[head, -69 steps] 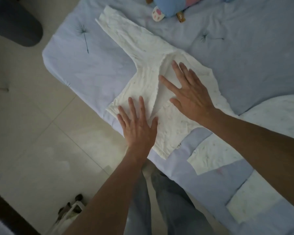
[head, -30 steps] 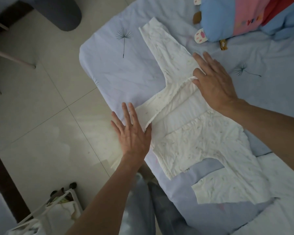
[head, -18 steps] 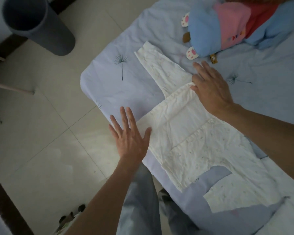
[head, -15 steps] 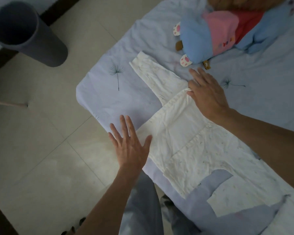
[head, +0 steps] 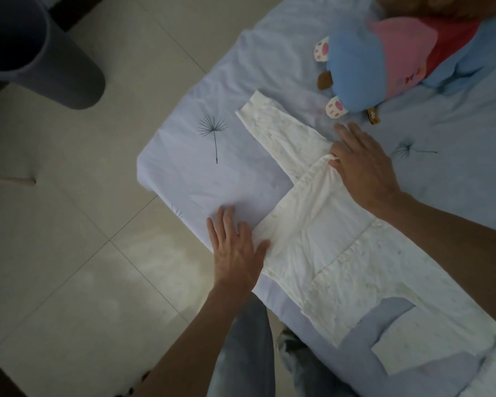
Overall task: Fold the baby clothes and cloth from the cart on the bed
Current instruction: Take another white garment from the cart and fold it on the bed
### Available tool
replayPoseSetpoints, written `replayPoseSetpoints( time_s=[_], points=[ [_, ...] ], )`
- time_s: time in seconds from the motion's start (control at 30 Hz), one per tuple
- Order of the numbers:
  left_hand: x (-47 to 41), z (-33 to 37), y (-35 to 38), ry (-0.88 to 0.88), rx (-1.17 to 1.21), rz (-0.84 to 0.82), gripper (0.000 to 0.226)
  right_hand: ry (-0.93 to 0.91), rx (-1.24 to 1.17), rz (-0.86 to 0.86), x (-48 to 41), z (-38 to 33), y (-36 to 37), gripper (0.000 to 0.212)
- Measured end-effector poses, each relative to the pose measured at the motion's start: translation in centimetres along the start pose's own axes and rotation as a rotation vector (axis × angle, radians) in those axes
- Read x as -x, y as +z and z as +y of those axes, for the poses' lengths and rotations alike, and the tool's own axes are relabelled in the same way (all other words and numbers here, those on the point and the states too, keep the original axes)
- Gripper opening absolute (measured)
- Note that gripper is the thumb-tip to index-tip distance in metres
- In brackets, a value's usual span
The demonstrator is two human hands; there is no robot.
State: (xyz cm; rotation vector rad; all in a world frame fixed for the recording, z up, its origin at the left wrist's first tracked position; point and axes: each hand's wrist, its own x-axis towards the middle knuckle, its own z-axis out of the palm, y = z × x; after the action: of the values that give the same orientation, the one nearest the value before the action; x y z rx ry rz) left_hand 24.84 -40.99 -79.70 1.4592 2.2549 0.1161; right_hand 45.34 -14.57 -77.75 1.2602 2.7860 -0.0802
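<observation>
A white baby garment lies flat on the pale blue bed sheet, near the bed's corner. One sleeve stretches away toward the upper left. My left hand lies flat with straight fingers on the garment's near left edge, partly on the sheet. My right hand rests on the garment's far shoulder where the sleeve begins, its fingers curled at a small raised fold of the cloth edge. More white cloth lies at the lower right.
A blue and pink stuffed toy lies on the bed just beyond my right hand. A dark grey cylindrical bin stands on the tiled floor at the upper left. The bed's edge runs right in front of my legs.
My right hand slid from the garment's middle up to the shoulder by the sleeve, and its fingers curled at the cloth edge. My left hand moved slightly left along the near edge.
</observation>
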Motion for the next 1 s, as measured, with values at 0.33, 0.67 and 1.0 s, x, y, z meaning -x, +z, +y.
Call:
replayPoseSetpoints(
  time_s=[0.33,0.67,1.0],
  points=[
    [-0.7,-0.2,0.0,0.015,0.071,0.017,0.047,0.034,-0.019,-0.022,0.4,-0.5,0.3,0.016],
    [-1.0,-0.4,-0.5,-0.023,-0.023,0.011,0.054,0.053,-0.023,-0.05,0.6,-0.7,0.1,0.015],
    [-1.7,-2.2,-1.5,-0.057,0.019,0.102,0.057,0.085,-0.07,-0.041,0.7,-0.7,-0.1,0.013]
  ],
)
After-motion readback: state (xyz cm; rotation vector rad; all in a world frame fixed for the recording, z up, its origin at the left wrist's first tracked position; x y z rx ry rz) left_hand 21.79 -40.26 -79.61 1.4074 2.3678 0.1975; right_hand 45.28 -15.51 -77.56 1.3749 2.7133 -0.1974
